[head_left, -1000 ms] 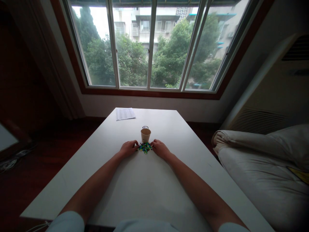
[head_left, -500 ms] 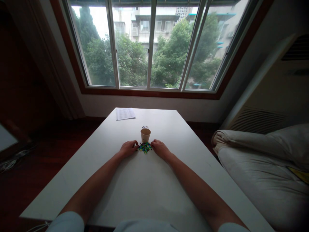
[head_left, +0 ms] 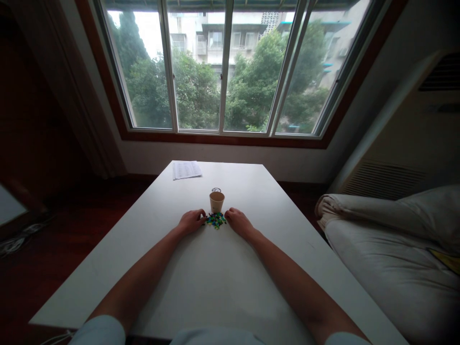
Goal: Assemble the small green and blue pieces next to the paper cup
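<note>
On the white surface (head_left: pixel 215 278), the left hand (head_left: pixel 191 221) and right hand (head_left: pixel 239 221) rest, fingers (head_left: pixel 200 213) curled; I can't tell whether they grip anything. Just beyond stands a paper cup (head_left: pixel 216 206); small coloured pieces (head_left: pixel 216 220) lie between the hands.

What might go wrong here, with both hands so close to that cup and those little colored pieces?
The tan cup stands upright just beyond the pieces, so a bump from the left hand or right hand might tip it. The pieces lie loose on the white table, so a careless brush could scatter them.
</note>
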Tool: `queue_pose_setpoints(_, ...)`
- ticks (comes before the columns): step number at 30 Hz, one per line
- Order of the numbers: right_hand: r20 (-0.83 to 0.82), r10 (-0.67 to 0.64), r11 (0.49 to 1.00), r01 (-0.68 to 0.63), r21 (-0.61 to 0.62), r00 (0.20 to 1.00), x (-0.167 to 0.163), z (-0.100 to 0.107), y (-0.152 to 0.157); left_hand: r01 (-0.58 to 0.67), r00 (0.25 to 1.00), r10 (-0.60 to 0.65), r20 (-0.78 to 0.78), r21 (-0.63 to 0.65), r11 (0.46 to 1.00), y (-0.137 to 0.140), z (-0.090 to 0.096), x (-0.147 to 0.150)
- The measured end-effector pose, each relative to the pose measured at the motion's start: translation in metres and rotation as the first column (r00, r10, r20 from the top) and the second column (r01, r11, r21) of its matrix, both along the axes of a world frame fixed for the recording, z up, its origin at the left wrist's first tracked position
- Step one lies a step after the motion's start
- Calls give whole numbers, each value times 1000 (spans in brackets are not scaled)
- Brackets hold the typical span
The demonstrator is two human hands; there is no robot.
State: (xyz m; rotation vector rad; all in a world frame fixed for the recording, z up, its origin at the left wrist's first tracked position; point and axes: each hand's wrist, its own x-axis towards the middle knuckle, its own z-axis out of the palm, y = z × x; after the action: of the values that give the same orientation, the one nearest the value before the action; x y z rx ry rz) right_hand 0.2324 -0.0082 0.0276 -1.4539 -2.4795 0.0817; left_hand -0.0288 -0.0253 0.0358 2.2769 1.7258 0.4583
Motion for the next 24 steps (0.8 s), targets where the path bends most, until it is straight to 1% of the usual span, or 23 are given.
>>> queue_pose_setpoints(8,-23,8,1000,-8,-3,1000,1,-4,4,-11,1000,11,-9,-5,1000,0,0,0)
queue_pose_setpoints(13,-30,-15,1000,15,-1,999,1,-7,6,-9,1000,9,-11,1,1000,1,-2,-1)
queue_pose_setpoints(20,27,-16,1000,16,-7,1000,3,-5,4,22,1000,-22,-6,31,999,5,-9,-4)
queue_pose_setpoints(24,19,-25,1000,25,-15,999,4,-3,3,23,1000,-23,-5,35,999,6,-10,-4)
